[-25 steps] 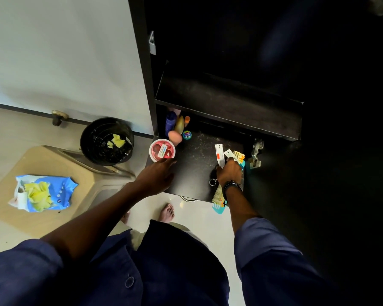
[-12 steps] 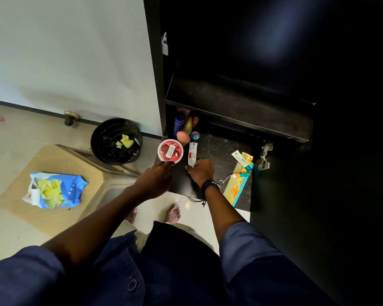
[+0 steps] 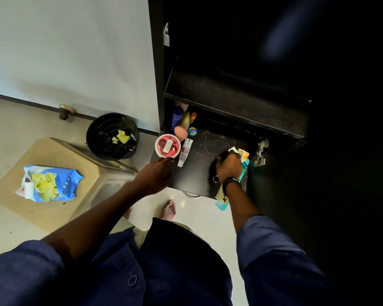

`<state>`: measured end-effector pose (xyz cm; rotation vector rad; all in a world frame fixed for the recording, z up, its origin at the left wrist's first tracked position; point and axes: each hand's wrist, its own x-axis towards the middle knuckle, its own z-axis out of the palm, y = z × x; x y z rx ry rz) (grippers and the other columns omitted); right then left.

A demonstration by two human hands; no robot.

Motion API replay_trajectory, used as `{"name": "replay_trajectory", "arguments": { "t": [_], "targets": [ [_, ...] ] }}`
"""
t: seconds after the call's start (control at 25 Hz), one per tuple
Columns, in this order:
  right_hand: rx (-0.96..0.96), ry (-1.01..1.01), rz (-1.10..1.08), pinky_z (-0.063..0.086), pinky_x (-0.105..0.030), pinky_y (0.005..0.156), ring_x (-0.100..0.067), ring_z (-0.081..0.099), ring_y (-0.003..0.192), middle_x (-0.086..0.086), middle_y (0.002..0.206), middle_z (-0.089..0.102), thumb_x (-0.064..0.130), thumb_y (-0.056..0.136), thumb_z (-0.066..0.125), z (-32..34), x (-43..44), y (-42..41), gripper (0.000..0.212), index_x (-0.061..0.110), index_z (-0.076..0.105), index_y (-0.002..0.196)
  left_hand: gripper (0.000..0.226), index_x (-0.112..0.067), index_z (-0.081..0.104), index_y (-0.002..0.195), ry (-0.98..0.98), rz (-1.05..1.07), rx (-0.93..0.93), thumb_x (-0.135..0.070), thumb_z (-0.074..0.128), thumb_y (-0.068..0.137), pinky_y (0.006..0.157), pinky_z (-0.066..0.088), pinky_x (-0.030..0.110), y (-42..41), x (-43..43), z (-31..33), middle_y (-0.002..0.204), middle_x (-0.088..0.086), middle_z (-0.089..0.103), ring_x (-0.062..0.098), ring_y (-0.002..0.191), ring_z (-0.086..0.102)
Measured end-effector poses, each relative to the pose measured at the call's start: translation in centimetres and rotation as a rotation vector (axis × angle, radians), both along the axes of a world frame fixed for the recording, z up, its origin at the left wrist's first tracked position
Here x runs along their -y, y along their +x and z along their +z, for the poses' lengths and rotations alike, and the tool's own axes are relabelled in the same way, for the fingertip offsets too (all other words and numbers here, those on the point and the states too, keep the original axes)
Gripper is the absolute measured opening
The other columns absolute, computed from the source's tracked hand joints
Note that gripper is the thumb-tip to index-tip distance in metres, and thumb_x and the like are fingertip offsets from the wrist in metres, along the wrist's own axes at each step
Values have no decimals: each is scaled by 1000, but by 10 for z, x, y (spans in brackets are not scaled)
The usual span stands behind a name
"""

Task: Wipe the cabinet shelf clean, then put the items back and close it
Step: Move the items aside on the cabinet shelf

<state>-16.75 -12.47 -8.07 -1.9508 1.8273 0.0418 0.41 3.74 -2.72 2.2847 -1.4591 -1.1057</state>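
The dark cabinet's lower shelf (image 3: 199, 171) is speckled with pale dust. My left hand (image 3: 153, 176) reaches to its left front corner, fingertips touching the near rim of a round red-lidded tub (image 3: 167, 145) without gripping it. A white tube (image 3: 184, 152) lies beside the tub. Small bottles (image 3: 181, 119), a pink sponge egg (image 3: 180, 133) and a tiny blue-lidded jar (image 3: 192, 131) stand at the back left. My right hand (image 3: 229, 167), blurred, is curled over a teal and yellow comb pack (image 3: 221, 200) at the shelf's right front, which overhangs the edge.
An upper shelf (image 3: 230, 100) juts out above the lower one. A metal hinge (image 3: 260, 152) sits on the right. On the floor stands a black bin (image 3: 102, 138) holding yellow wipes. A blue wipe pack (image 3: 49, 183) lies on a beige stool (image 3: 75, 164). My bare feet (image 3: 168, 209) are below the shelf.
My right hand left the white tube beside the red tub and moved right, back onto the comb pack. My left hand stayed at the tub.
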Motion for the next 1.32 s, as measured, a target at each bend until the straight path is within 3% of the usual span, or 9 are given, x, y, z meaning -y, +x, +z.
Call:
{"name": "replay_trajectory", "arguments": {
  "t": [0.12, 0.36, 0.52, 0.64, 0.76, 0.92, 1.08, 1.2, 1.32],
  "targets": [
    [-135, -1, 54, 47, -42, 93, -37, 55, 114, -20, 125, 55, 14, 88, 60, -7, 28, -31, 38, 6, 51, 124, 52, -16, 35, 143, -10, -1, -25, -20, 53, 93, 83, 47, 35, -4, 0, -1, 137, 13, 49, 30, 107, 59],
    [-169, -15, 106, 50, -43, 89, -37, 59, 110, -18, 118, 61, 4, 86, 59, -14, 38, -33, 30, 6, 57, 117, 54, -17, 35, 143, 4, 1, -25, -21, 54, 93, 80, 47, 32, -3, -1, -3, 138, 12, 49, 28, 107, 60],
    [101, 95, 42, 51, -37, 78, -30, 64, 93, -15, 100, 68, 21, 82, 72, -15, 25, -5, 31, -1, 65, 102, 53, -16, 34, 143, 15, 20, -14, -22, 53, 94, 80, 47, 32, 1, 1, -4, 138, 13, 49, 28, 109, 59],
    [370, 341, -108, 54, -38, 70, -22, 64, 74, -8, 80, 68, 26, 69, 84, -21, -1, 37, 26, 8, 68, 79, 53, -16, 34, 143, 19, 27, -11, -21, 53, 94, 81, 47, 32, 2, 1, -3, 138, 13, 49, 29, 110, 58],
    [485, 476, -159, 54, -38, 63, -22, 61, 63, -11, 70, 69, 26, 63, 87, -43, -24, 65, 26, 13, 64, 60, 52, -16, 35, 143, 5, 28, 0, -21, 53, 94, 84, 48, 34, 4, 0, -3, 138, 13, 49, 29, 112, 57],
    [531, 448, -298, 59, -44, 75, -26, 68, 73, -9, 78, 71, 27, 66, 85, -48, -37, 71, 25, 16, 63, 69, 51, -16, 36, 142, 11, 41, 10, -21, 53, 94, 86, 48, 37, 7, -3, -3, 138, 13, 49, 31, 112, 57],
    [436, 165, -363, 51, -27, 81, -25, 65, 88, -11, 94, 67, 19, 80, 73, -20, -33, 37, 27, 9, 62, 103, 51, -17, 36, 142, 5, 20, -2, -20, 52, 93, 82, 49, 37, 1, -2, -6, 136, 14, 50, 31, 105, 60],
    [234, 23, -316, 49, -36, 92, -36, 59, 103, -18, 132, 45, 15, 86, 62, -12, -33, -2, 42, 11, 51, 126, 54, -19, 34, 143, -12, -17, -39, -20, 53, 93, 84, 51, 38, -5, 0, -7, 139, 13, 48, 31, 105, 60],
    [104, 96, -203, 45, -42, 100, -40, 52, 113, -20, 140, 31, 15, 89, 58, -12, -27, -31, 52, 15, 43, 138, 55, -19, 33, 144, -11, -54, -42, -24, 54, 92, 89, 52, 42, -9, 1, -9, 143, 12, 45, 32, 112, 58]
  ]
}}
